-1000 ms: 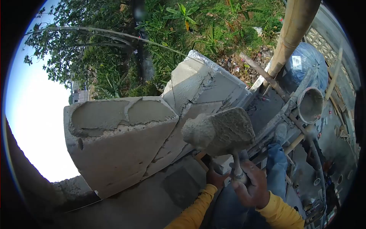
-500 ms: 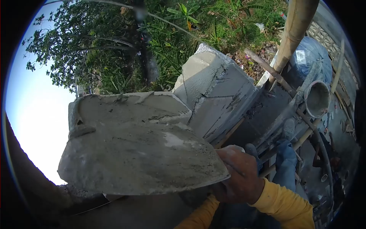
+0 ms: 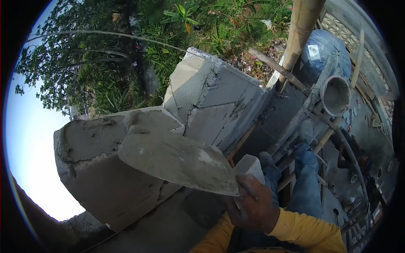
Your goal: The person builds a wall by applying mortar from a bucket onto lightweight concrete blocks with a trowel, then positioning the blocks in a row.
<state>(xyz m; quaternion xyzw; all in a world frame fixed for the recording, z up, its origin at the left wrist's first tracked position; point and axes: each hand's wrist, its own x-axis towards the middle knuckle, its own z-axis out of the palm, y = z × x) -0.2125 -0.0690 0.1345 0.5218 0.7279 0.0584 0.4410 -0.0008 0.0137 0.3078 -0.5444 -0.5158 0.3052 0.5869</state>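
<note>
My right hand (image 3: 256, 203) is closed round the handle end of a broad trowel (image 3: 179, 158), its blade smeared with grey mortar. The blade points left, over the edge of a block wall (image 3: 109, 185). Wet mortar (image 3: 90, 139) lies on the wall's top, just beyond the blade tip. Behind my right hand a pale block (image 3: 250, 165) shows in part; what supports it is hidden. Of my left arm only the yellow sleeve (image 3: 216, 237) shows clearly, below the right hand; the left hand's fingers are hidden.
Another pale masonry section (image 3: 223, 99) adjoins the wall. A bamboo pole (image 3: 298, 33) rises at upper right, near a stuffed blue plastic bag (image 3: 324, 55) and a bucket (image 3: 336, 96). My legs (image 3: 307, 173) stand among scaffold poles, with ground far below.
The trowel has drawn back from over the wall, exposing mortar and more of its face. More of the pale block shows behind my right hand. The whole view has shifted.
</note>
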